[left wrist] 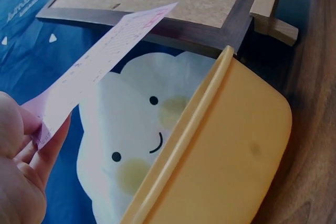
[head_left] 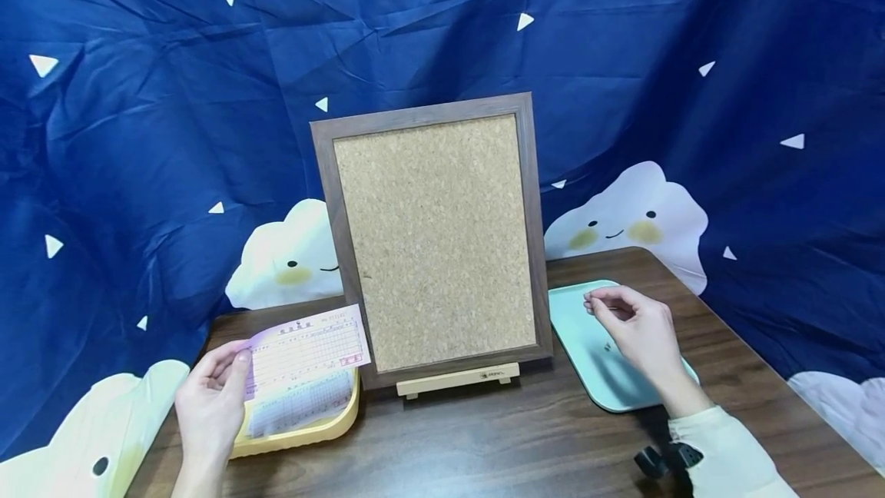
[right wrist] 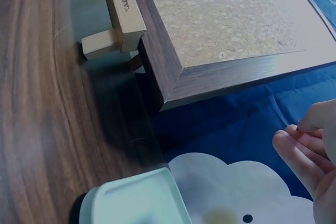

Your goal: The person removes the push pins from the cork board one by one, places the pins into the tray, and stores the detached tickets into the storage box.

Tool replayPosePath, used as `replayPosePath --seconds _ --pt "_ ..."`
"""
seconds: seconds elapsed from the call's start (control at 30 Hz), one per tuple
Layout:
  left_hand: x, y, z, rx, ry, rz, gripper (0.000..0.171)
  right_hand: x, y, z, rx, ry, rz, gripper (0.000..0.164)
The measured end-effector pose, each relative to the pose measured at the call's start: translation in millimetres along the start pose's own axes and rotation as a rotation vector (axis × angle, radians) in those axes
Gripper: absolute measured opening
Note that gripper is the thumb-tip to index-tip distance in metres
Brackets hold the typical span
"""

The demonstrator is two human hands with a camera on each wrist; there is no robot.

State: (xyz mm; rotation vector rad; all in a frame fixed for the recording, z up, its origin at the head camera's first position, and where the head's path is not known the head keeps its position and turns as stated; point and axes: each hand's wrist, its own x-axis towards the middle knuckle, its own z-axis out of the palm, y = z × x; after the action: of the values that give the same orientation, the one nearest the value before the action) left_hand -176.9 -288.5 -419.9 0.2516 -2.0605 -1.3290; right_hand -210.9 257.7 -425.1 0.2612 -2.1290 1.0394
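Observation:
My left hand (head_left: 214,406) pinches the left end of a pinkish printed paper form (head_left: 307,348) between thumb and fingers, above a yellow bin (head_left: 339,425). Inside the bin lies another printed form (head_left: 304,403). In the left wrist view the held form (left wrist: 100,69) slants up toward the framed cork board (head_left: 442,244), which leans on a small wooden easel (head_left: 456,380). Over the mint tray (head_left: 588,375) my right hand (head_left: 639,333) has thumb and fingertips together. A tiny dark thing (right wrist: 297,128) shows between them in the right wrist view; I cannot tell its kind.
Several tiny dark pieces (head_left: 608,346) lie in the tray. All stands on a brown wooden table (head_left: 470,444), with a blue curtain (head_left: 429,21) printed with clouds behind it. A black wrist device (head_left: 667,459) sits on the right sleeve.

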Motion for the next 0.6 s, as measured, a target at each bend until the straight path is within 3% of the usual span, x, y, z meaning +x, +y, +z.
replayPosePath --seconds 0.33,0.6 --pt "-1.2 -10.5 -3.0 0.028 0.003 0.006 0.019 -6.3 9.2 -4.0 0.000 -0.025 0.025 0.013" --pt "2.7 -15.3 -6.5 0.020 0.007 -0.036 0.019 -10.7 18.7 -10.9 -0.047 -0.029 0.087 0.011"
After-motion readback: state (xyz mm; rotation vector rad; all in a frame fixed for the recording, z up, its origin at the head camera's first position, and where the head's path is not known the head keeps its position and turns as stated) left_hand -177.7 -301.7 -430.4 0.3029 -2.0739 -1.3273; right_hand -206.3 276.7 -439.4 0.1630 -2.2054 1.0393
